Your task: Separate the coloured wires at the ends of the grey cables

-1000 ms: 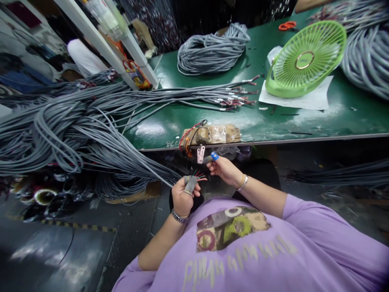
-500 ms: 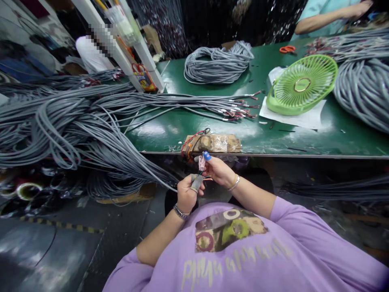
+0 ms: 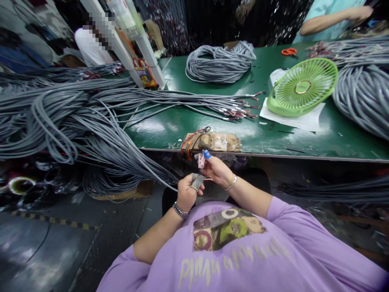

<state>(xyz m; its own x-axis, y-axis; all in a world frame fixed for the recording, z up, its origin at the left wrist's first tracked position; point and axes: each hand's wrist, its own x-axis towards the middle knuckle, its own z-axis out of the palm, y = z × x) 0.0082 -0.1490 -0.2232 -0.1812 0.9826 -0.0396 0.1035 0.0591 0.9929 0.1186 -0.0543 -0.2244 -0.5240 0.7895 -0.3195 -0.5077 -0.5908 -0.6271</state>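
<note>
My left hand (image 3: 187, 194), a grey wrap on its thumb, is closed around the end of a grey cable (image 3: 168, 185). Thin coloured wires (image 3: 208, 177) stick out of its grip towards my other hand. My right hand (image 3: 218, 170), with a blue cover on the thumb, pinches a pink clothes peg (image 3: 201, 161) just below the table edge. The wire tips come close to the peg and the right fingers; whether they touch is hidden. Behind the peg, a taped wooden block (image 3: 225, 142) with red and black leads sits on the edge of the green table (image 3: 261, 140).
Grey cables (image 3: 75, 121) are heaped at the left, their stripped ends (image 3: 237, 109) lying across the table. Further back are a cable coil (image 3: 219, 63), orange scissors (image 3: 288, 52) and a green fan (image 3: 304, 87). Another coil (image 3: 361, 97) lies right. A co-worker's arm (image 3: 331, 22) shows behind.
My hands have come together: the left moved up and right with the cable's wires, and the right closed on the pink clothes peg. The view has tilted up slightly.
</note>
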